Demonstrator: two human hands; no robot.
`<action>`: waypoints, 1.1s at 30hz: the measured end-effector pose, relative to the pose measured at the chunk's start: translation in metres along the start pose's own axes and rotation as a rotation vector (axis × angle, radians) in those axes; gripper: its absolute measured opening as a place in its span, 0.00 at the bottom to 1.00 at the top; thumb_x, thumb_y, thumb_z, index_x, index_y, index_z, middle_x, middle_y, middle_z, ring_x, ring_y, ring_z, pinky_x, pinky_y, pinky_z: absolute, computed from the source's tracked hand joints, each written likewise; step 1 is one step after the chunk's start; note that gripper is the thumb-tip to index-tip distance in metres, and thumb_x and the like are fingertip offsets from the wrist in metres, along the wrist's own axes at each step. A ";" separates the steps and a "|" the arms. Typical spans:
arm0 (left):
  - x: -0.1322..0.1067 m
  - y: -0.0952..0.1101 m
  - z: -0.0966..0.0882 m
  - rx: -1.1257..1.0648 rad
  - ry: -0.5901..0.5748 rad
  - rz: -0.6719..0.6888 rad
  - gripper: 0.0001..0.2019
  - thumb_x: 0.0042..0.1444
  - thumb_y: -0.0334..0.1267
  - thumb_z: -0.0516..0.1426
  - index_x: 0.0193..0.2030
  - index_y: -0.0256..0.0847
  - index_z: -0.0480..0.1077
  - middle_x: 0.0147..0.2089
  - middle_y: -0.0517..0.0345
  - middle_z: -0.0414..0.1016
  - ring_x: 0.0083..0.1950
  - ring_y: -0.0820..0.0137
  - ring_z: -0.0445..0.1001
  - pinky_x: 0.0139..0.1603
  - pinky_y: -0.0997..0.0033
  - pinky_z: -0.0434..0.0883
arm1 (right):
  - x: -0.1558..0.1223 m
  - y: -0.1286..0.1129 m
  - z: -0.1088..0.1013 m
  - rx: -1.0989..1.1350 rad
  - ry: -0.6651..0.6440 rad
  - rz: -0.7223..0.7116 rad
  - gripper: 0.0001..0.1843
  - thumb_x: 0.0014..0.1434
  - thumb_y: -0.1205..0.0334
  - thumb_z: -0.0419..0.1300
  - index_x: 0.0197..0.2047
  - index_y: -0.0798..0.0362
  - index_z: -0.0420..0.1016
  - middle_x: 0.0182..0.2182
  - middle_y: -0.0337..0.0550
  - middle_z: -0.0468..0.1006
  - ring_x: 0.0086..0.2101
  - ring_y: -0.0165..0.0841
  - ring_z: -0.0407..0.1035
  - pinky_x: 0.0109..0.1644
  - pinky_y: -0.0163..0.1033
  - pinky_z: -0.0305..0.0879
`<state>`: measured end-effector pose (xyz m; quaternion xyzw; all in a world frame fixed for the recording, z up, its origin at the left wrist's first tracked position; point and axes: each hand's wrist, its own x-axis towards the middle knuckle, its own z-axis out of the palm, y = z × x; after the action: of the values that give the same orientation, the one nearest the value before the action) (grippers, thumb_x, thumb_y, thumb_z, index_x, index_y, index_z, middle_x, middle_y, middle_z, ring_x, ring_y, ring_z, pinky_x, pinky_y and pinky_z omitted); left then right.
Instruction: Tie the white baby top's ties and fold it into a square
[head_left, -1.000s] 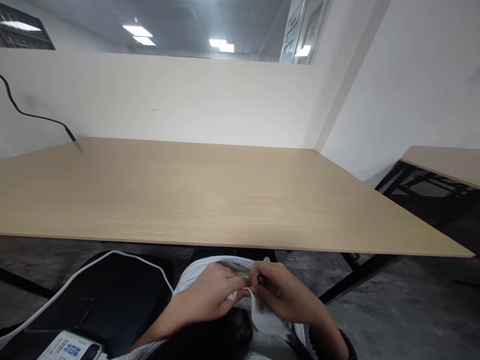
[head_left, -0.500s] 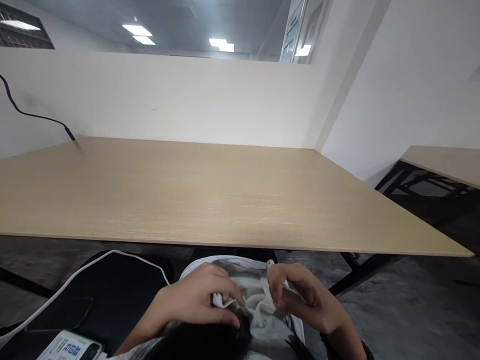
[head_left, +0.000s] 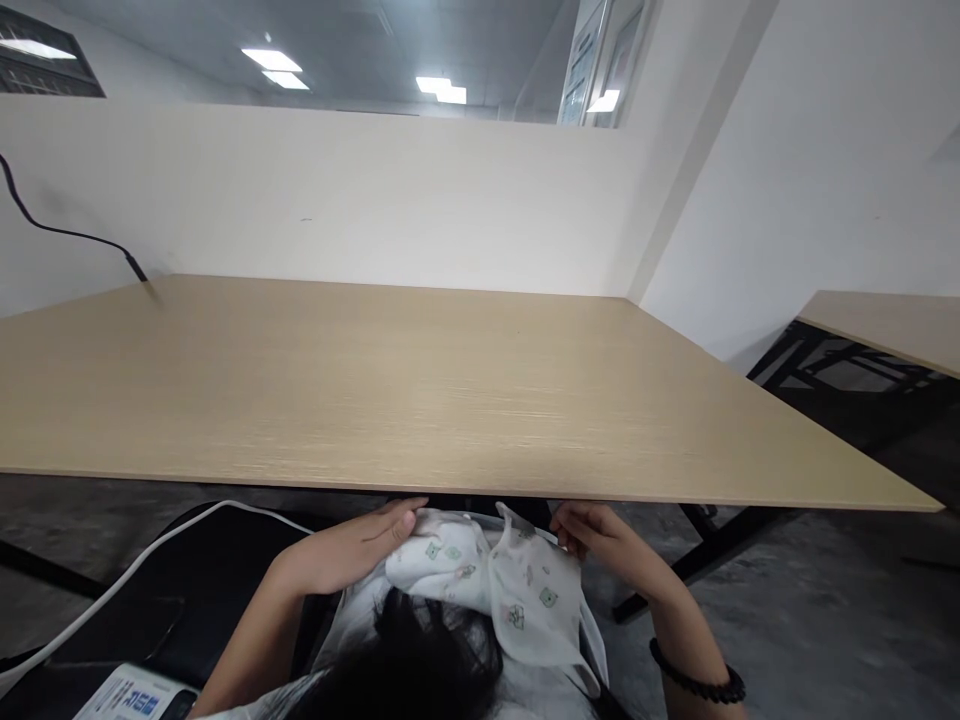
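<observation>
A white cloth with small green printed figures lies over my lap, just below the table's front edge. Its left part is rumpled, and a flap spreads on the right. My left hand rests against the cloth's left side, its fingers stretched out and together. At the upper right edge of the cloth is my right hand, with curled fingers. What those fingers pinch, if anything, is hidden. Dark hair covers the lower part of the cloth.
The wooden table spans the view ahead, against a white partition. A black cable hangs at the left. On a black seat lie a white cord and a phone-like device. Another table stands at the right.
Both hands have moved outward and up, away from the middle of the lap. The gathered cloth is now spread out, its printed side showing. My left hand has straightened its fingers.
</observation>
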<state>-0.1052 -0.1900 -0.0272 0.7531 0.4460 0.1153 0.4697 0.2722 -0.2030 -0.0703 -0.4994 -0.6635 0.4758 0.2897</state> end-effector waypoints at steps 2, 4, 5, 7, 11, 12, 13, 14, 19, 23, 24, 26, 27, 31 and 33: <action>0.006 -0.008 -0.002 -0.039 -0.064 -0.012 0.33 0.67 0.62 0.45 0.68 0.44 0.65 0.72 0.52 0.62 0.73 0.58 0.57 0.72 0.58 0.54 | 0.006 0.013 0.005 0.007 -0.056 0.070 0.20 0.66 0.45 0.53 0.37 0.53 0.73 0.27 0.38 0.73 0.25 0.29 0.66 0.28 0.34 0.63; 0.013 -0.013 -0.004 -0.094 -0.144 0.001 0.32 0.67 0.63 0.44 0.66 0.43 0.68 0.68 0.51 0.67 0.69 0.59 0.63 0.70 0.59 0.58 | 0.011 0.021 0.010 -0.038 -0.140 0.145 0.12 0.64 0.53 0.56 0.40 0.52 0.74 0.25 0.36 0.72 0.23 0.28 0.65 0.24 0.32 0.60; 0.017 -0.016 -0.004 -0.129 -0.168 0.002 0.33 0.67 0.63 0.44 0.65 0.42 0.69 0.66 0.50 0.70 0.66 0.59 0.67 0.67 0.59 0.62 | 0.012 0.022 0.012 -0.074 -0.182 0.186 0.09 0.61 0.57 0.58 0.42 0.52 0.74 0.24 0.35 0.72 0.22 0.27 0.64 0.23 0.31 0.58; 0.025 -0.023 -0.001 -0.200 -0.163 -0.024 0.35 0.67 0.64 0.42 0.64 0.39 0.69 0.60 0.47 0.74 0.58 0.59 0.73 0.59 0.60 0.69 | 0.014 0.022 0.016 -0.152 -0.239 0.245 0.14 0.55 0.65 0.60 0.46 0.53 0.75 0.24 0.34 0.73 0.22 0.26 0.63 0.22 0.30 0.56; 0.042 -0.033 0.014 -0.209 -0.083 0.028 0.30 0.65 0.62 0.49 0.55 0.40 0.74 0.52 0.51 0.78 0.53 0.60 0.74 0.53 0.64 0.71 | 0.015 0.016 0.022 -0.250 -0.270 0.138 0.18 0.51 0.67 0.61 0.47 0.54 0.77 0.33 0.41 0.78 0.32 0.32 0.69 0.30 0.33 0.63; 0.045 -0.033 0.018 -0.195 -0.083 0.076 0.26 0.64 0.61 0.52 0.52 0.41 0.75 0.51 0.53 0.78 0.53 0.60 0.73 0.53 0.65 0.70 | 0.015 0.015 0.023 -0.266 -0.283 0.098 0.18 0.51 0.66 0.61 0.47 0.54 0.77 0.35 0.42 0.79 0.34 0.33 0.70 0.33 0.34 0.65; 0.047 -0.033 0.022 -0.182 -0.105 0.124 0.23 0.63 0.59 0.53 0.48 0.42 0.76 0.48 0.55 0.79 0.51 0.61 0.74 0.51 0.67 0.70 | 0.016 0.015 0.024 -0.276 -0.293 0.068 0.18 0.52 0.67 0.60 0.47 0.53 0.77 0.36 0.42 0.79 0.35 0.34 0.70 0.35 0.36 0.66; 0.049 -0.032 0.025 -0.170 -0.135 0.163 0.21 0.63 0.57 0.54 0.44 0.42 0.76 0.45 0.57 0.79 0.48 0.62 0.74 0.49 0.68 0.71 | 0.017 0.015 0.025 -0.280 -0.296 0.049 0.18 0.51 0.67 0.60 0.47 0.53 0.77 0.38 0.43 0.79 0.36 0.35 0.70 0.37 0.37 0.66; 0.048 -0.019 0.028 0.016 -0.178 0.221 0.19 0.63 0.54 0.53 0.40 0.38 0.73 0.41 0.54 0.76 0.41 0.64 0.72 0.43 0.68 0.70 | 0.015 0.010 0.027 -0.192 -0.230 -0.038 0.13 0.53 0.69 0.58 0.43 0.51 0.74 0.40 0.41 0.76 0.39 0.35 0.68 0.42 0.38 0.66; 0.033 0.002 0.020 0.159 -0.116 0.276 0.17 0.65 0.52 0.52 0.46 0.40 0.71 0.45 0.53 0.72 0.48 0.64 0.69 0.50 0.66 0.69 | 0.004 -0.009 0.022 -0.019 -0.244 -0.146 0.09 0.64 0.53 0.58 0.41 0.50 0.67 0.34 0.37 0.67 0.35 0.31 0.61 0.39 0.35 0.63; 0.028 0.009 0.018 0.154 -0.127 0.308 0.17 0.66 0.52 0.52 0.47 0.41 0.70 0.47 0.53 0.71 0.49 0.64 0.69 0.52 0.66 0.69 | 0.001 -0.014 0.021 0.035 -0.256 -0.154 0.13 0.65 0.49 0.57 0.42 0.50 0.65 0.34 0.37 0.66 0.34 0.30 0.60 0.38 0.34 0.62; 0.020 0.021 0.014 0.106 -0.182 0.385 0.17 0.65 0.53 0.53 0.48 0.42 0.70 0.51 0.51 0.71 0.52 0.63 0.68 0.54 0.66 0.68 | -0.005 -0.020 0.020 0.135 -0.282 -0.185 0.20 0.64 0.42 0.58 0.43 0.50 0.64 0.35 0.38 0.65 0.35 0.31 0.60 0.38 0.35 0.61; 0.017 0.025 0.013 0.071 -0.220 0.427 0.17 0.64 0.53 0.55 0.48 0.42 0.69 0.53 0.49 0.70 0.54 0.63 0.68 0.55 0.65 0.68 | -0.008 -0.021 0.021 0.180 -0.295 -0.213 0.22 0.64 0.39 0.58 0.43 0.50 0.64 0.36 0.40 0.66 0.36 0.32 0.61 0.40 0.36 0.62; 0.010 0.030 0.009 -0.027 -0.296 0.491 0.18 0.61 0.52 0.59 0.49 0.42 0.67 0.54 0.50 0.71 0.54 0.63 0.70 0.55 0.64 0.68 | -0.013 -0.024 0.027 0.284 -0.239 -0.292 0.23 0.62 0.36 0.57 0.39 0.49 0.64 0.36 0.42 0.68 0.35 0.33 0.63 0.40 0.38 0.63; 0.008 0.028 0.006 -0.001 -0.230 0.422 0.22 0.58 0.52 0.62 0.52 0.43 0.66 0.49 0.55 0.72 0.49 0.65 0.71 0.49 0.68 0.68 | -0.015 -0.027 0.027 0.271 -0.118 -0.298 0.22 0.62 0.37 0.58 0.37 0.49 0.64 0.33 0.40 0.66 0.31 0.31 0.60 0.35 0.36 0.62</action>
<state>-0.0814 -0.1921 -0.0102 0.8375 0.2225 0.1247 0.4832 0.2433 -0.2281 -0.0542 -0.3234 -0.6759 0.5410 0.3820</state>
